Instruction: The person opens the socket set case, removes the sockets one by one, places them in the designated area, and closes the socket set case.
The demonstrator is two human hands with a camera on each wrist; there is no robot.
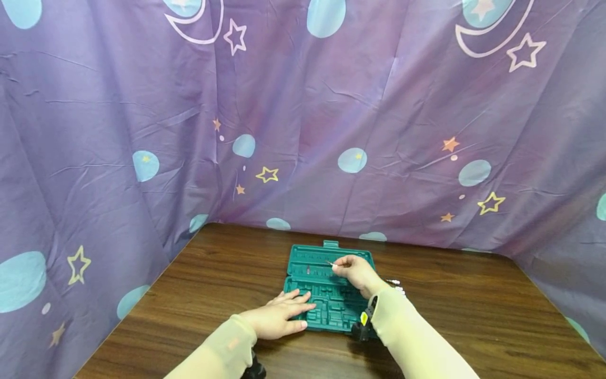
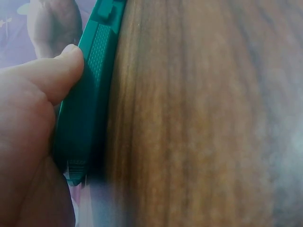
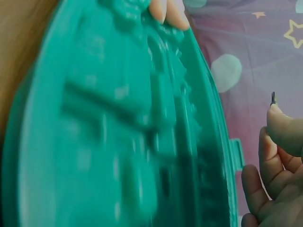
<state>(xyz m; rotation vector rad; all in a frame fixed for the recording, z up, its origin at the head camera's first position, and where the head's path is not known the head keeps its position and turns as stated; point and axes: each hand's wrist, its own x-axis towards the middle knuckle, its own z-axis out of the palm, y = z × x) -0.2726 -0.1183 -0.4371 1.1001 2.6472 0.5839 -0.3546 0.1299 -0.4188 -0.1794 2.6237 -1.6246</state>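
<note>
A purple cloth (image 1: 303, 116) printed with stars, moons and pale blue discs is hanging behind and to both sides of a dark wooden table (image 1: 473, 316). On the table, near its middle, a green moulded tool case (image 1: 326, 295) is lying open and flat, its latch tab pointing toward the cloth.

The left hand (image 1: 279, 318) is resting on the near-left part of the case with fingers straight and spread, pressing it down; the left wrist view is showing the thumb (image 2: 57, 75) lying against the case's textured edge (image 2: 92, 94), so the hand is steadying rather than gripping.

The right hand (image 1: 357, 271) is hovering over the far half of the case, thumb and forefinger pinching a small thin metal bit (image 1: 330, 262). The right wrist view is confirming this: only the dark tip of the bit (image 3: 273, 98) is protruding above the pinching fingertips (image 3: 284, 127), clear of the case rim.

Assessment: the recesses visible in the case are appearing largely empty; one small item may be sitting in a far slot, but it is too small to confirm. The pinched bit is not yet seated. A few small objects are lying on the table just right of the case, partly hidden by the sleeve (image 1: 407, 337). Work is judged to be at an early stage, with most slots unfilled.
</note>
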